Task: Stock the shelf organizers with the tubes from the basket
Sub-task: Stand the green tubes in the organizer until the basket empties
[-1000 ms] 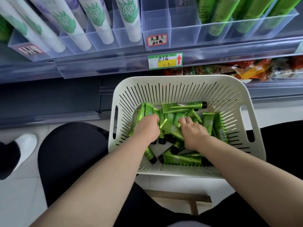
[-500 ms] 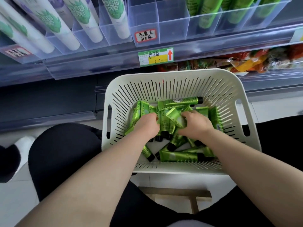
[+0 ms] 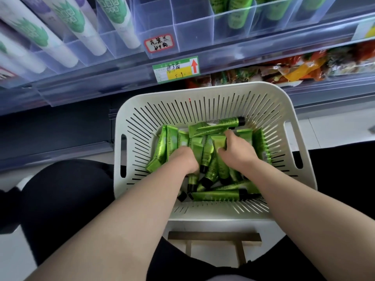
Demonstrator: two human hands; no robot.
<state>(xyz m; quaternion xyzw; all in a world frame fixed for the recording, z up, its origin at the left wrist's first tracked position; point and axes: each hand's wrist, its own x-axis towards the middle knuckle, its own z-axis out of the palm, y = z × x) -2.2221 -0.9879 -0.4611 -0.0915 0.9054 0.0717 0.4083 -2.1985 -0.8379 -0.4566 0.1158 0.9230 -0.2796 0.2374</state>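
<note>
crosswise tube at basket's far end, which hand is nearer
Right: the right hand is just this side of the tube; the left hand is further back and left.

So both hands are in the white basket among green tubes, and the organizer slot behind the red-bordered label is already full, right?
No. The head view shows the left hand and right hand in the white basket among green tubes, but the organizer slot behind the red-bordered label is empty.
</note>
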